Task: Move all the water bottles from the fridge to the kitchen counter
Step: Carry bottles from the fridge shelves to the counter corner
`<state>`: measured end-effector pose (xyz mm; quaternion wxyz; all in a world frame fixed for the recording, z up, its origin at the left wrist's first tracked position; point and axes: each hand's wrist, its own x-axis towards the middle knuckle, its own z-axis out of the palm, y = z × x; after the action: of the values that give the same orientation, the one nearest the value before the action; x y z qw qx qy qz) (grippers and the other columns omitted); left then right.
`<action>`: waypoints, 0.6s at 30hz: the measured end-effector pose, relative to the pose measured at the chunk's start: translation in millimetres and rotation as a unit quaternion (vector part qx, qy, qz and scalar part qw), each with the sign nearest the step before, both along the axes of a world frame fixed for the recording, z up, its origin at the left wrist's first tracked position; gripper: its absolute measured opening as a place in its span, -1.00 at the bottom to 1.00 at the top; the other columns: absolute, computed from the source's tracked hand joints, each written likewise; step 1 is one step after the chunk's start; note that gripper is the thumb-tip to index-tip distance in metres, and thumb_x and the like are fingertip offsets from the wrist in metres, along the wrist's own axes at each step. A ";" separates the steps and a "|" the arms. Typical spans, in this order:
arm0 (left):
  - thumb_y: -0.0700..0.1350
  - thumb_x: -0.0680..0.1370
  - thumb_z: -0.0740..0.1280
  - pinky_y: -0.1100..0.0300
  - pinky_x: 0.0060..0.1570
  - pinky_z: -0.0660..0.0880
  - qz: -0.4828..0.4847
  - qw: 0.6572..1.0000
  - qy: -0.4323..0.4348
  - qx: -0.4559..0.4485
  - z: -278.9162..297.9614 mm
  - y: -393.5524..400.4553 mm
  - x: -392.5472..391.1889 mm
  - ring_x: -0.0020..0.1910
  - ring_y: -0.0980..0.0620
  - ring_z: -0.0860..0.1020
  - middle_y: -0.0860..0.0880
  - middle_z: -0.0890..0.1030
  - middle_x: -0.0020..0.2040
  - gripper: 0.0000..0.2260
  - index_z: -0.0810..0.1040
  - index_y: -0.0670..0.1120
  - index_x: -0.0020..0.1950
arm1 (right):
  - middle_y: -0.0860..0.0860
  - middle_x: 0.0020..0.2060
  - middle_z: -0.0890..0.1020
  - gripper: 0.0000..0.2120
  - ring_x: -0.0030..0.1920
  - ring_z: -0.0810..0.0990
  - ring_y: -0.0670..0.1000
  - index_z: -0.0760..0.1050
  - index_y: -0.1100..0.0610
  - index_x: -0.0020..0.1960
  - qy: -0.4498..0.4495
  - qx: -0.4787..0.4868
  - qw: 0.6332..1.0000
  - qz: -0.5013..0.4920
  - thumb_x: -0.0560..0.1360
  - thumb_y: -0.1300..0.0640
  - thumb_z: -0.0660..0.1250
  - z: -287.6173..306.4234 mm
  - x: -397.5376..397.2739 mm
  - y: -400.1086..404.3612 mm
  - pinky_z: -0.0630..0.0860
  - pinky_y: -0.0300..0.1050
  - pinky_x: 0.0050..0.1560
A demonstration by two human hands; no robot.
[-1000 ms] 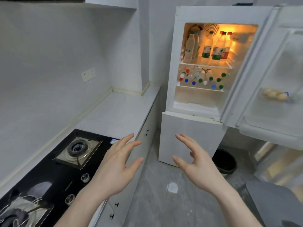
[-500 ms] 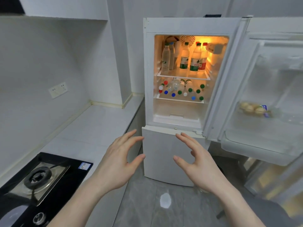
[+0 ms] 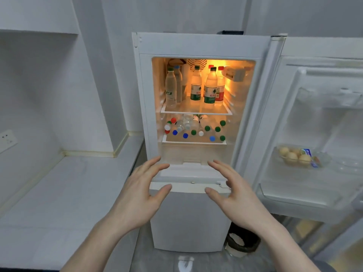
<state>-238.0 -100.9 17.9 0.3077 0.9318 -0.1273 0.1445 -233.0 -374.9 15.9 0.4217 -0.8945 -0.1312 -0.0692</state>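
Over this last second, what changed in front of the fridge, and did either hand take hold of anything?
The person turned from the stove and neared the fridge. Left hand and right hand stayed open, empty. The water bottles and door shelf eggs did not move.

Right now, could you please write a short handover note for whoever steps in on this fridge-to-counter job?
Hands: left hand and right hand are both open and empty, raised in front of the open fridge.
Bottles: upright bottles stand on the top shelf; more bottles lying down fill the shelf below, caps outward.
Done: fridge door is open. No bottle is on the kitchen counter.
Left: carry every bottle to the counter. The eggs in the door stay.
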 end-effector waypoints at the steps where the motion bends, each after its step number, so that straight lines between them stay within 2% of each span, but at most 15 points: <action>1: 0.16 0.59 0.34 0.27 0.44 0.15 -0.003 1.000 -0.003 -0.001 3.4 3.4 13.5 0.52 0.31 0.18 0.36 0.21 0.55 -0.56 0.37 0.28 0.46 | -0.46 0.52 0.22 -0.40 0.53 0.20 -0.35 0.24 -0.40 0.52 -0.004 0.004 1.000 -0.006 0.57 -0.10 0.40 3.2 13.2 2.3 0.29 0.02 0.57; 6: 0.13 0.59 0.35 0.25 0.45 0.18 -0.024 1.000 -0.009 -0.005 12.8 21.6 88.7 0.47 0.37 0.19 0.39 0.21 0.52 -0.57 0.38 0.29 0.45 | -0.47 0.49 0.26 -0.40 0.51 0.25 -0.33 0.28 -0.40 0.50 -0.029 0.030 0.999 -0.028 0.56 -0.06 0.42 8.4 77.1 21.6 0.32 0.05 0.55; 11: 0.14 0.58 0.35 0.16 0.46 0.30 -0.049 0.999 -0.012 -0.004 19.2 20.3 150.8 0.50 0.28 0.23 0.36 0.22 0.53 -0.57 0.39 0.27 0.45 | -0.51 0.46 0.28 -0.41 0.50 0.26 -0.34 0.30 -0.39 0.50 -0.023 0.038 0.998 -0.043 0.57 -0.03 0.43 9.2 126.6 22.6 0.33 0.03 0.54; 13: 0.12 0.58 0.36 0.17 0.46 0.27 -0.049 0.999 -0.021 -0.007 23.4 19.1 178.5 0.49 0.26 0.25 0.35 0.25 0.52 -0.57 0.41 0.25 0.45 | -0.54 0.45 0.28 -0.40 0.51 0.25 -0.34 0.31 -0.37 0.50 -0.030 0.042 0.998 -0.045 0.57 -0.01 0.43 12.1 150.3 21.6 0.32 0.02 0.55; 18: 0.07 0.58 0.39 0.23 0.44 0.26 -0.044 0.998 -0.040 -0.025 30.2 9.0 245.1 0.45 0.28 0.31 0.34 0.31 0.46 -0.59 0.44 0.21 0.43 | -0.40 0.48 0.34 -0.39 0.54 0.26 -0.25 0.32 -0.38 0.49 -0.050 0.044 0.997 -0.039 0.55 0.00 0.45 22.7 218.0 15.5 0.34 0.09 0.54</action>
<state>7.1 -91.9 48.1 0.3321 0.9107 -0.1765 0.1708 -15.1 -359.3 38.6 0.4503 -0.8750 -0.1144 -0.1361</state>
